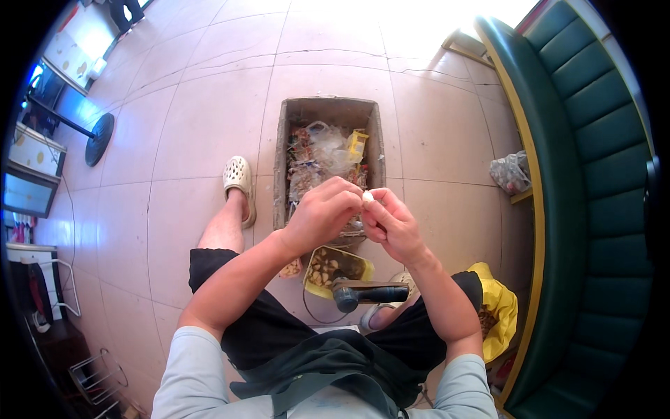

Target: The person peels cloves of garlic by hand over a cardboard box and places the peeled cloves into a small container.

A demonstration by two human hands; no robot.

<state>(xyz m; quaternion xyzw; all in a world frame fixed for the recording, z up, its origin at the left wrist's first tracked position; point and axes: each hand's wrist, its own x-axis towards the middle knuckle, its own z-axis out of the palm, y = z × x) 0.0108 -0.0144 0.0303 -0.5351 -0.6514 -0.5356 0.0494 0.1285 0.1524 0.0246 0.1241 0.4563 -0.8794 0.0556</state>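
Over the near end of a trash-filled box (280, 160), both of my hands meet at a small white garlic clove (368, 197). My right hand (394, 227) pinches the clove between thumb and forefinger, its other fingers curled. My left hand (324, 213) is closed, its fingertips pressed at the clove's left side; the fingers partly hide each other. Below them on the floor, between my feet, stands a yellow tub (368, 267) holding several pale brownish cloves (323, 269). A dark cylindrical object with a strap-like part (370, 293) overlaps the tub's near edge.
Inside the box lie clear plastic, scraps and a yellow packet (357, 145). A yellow bag (501, 318) stands by my right knee, beside a long green padded bench (593, 202). Near the bench sits a tied plastic bag (511, 173). A round black stand base (100, 140) is at far left.
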